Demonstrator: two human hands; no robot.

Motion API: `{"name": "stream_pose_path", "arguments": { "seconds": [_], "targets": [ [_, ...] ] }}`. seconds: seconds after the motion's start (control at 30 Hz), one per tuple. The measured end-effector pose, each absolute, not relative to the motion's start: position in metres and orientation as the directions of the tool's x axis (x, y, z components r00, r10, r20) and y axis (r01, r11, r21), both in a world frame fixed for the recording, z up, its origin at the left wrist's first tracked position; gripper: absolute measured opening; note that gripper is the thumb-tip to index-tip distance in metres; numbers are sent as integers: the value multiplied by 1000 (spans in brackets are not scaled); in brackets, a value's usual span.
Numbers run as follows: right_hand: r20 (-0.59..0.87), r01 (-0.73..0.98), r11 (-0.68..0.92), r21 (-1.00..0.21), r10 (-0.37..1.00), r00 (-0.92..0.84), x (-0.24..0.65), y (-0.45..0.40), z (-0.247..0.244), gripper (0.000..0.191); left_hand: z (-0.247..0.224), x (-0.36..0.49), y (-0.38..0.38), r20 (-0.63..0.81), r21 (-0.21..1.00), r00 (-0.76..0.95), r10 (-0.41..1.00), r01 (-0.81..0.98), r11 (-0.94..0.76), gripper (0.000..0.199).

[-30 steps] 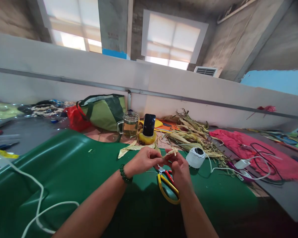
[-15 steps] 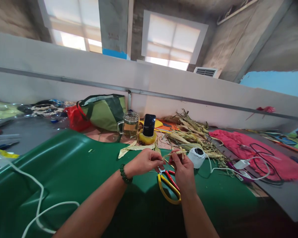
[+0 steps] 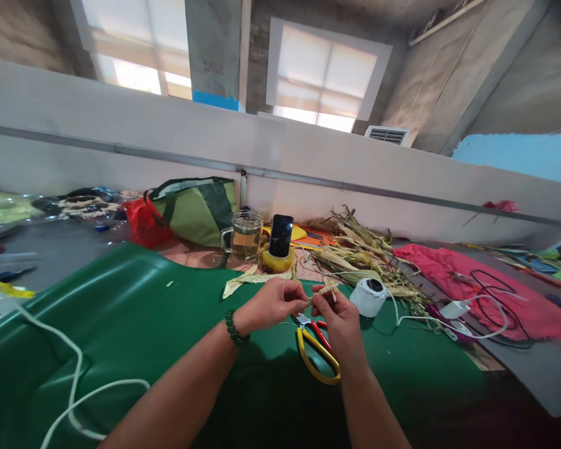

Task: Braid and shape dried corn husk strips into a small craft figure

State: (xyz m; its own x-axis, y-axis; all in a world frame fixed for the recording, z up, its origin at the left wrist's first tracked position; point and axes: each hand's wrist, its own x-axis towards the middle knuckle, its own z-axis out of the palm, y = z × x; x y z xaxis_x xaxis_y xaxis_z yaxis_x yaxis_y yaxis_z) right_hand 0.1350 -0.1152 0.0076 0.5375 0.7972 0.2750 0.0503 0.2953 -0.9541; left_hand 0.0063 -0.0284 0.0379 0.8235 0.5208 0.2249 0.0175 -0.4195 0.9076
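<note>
Above the green mat [image 3: 191, 305], my left hand [image 3: 277, 302] pinches one end of a thin strip of dried corn husk. Its wrist wears a dark green bead bracelet [image 3: 236, 328]. Close beside it, my right hand [image 3: 337, 318] is closed on a pale braided-looking piece of corn husk [image 3: 328, 289]. My fingers cover much of the piece between the two hands. Scissors [image 3: 318, 355] with yellow and red handles lie on the mat below, partly behind my right hand. A spool of white thread [image 3: 368, 297] stands just right of my right hand.
Dried corn husks [image 3: 355, 255] are heaped behind the spool. A phone [image 3: 281, 236] leans on a yellow stand beside a glass mug [image 3: 246, 234] of liquid. A green bag [image 3: 196, 212] sits behind. White cable [image 3: 77, 374] crosses the mat at left; pink cloth [image 3: 486, 290] lies at right.
My right hand has moved slightly left, toward my left hand, with the husk piece still in its fingers. My left hand has barely shifted.
</note>
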Motion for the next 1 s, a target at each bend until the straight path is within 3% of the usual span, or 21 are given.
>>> {"name": "stream_pose_path", "arguments": {
  "seconds": [0.13,0.3,0.37,0.5,0.6,0.67,0.77,1.0],
  "targets": [
    [219,2,249,-969,850,480,135,-114,5,44,40,6,-28,286,870,768,574,43,-491,13],
    [173,-169,221,-960,949,263,125,-110,-5,44,42,6,-31,228,959,796,561,-86,-269,19],
    [202,-305,242,-921,967,155,113,-110,-11,49,41,8,-35,265,926,788,556,-47,-374,16],
    [147,-507,202,-838,978,147,86,-110,-18,48,38,12,-41,316,631,734,600,310,-711,14],
    [92,-574,187,-797,977,191,72,-109,-15,45,39,14,-40,220,364,699,681,589,-722,20],
    [67,-599,193,-777,972,226,68,-107,-11,47,40,15,-39,193,250,678,709,664,-704,19],
    [43,-601,214,-770,957,286,65,-102,-8,51,38,16,-41,189,170,675,713,693,-701,23],
    [103,-503,288,-815,926,364,66,-87,-27,51,35,21,-45,201,128,658,725,717,-686,23]
  ]
}}
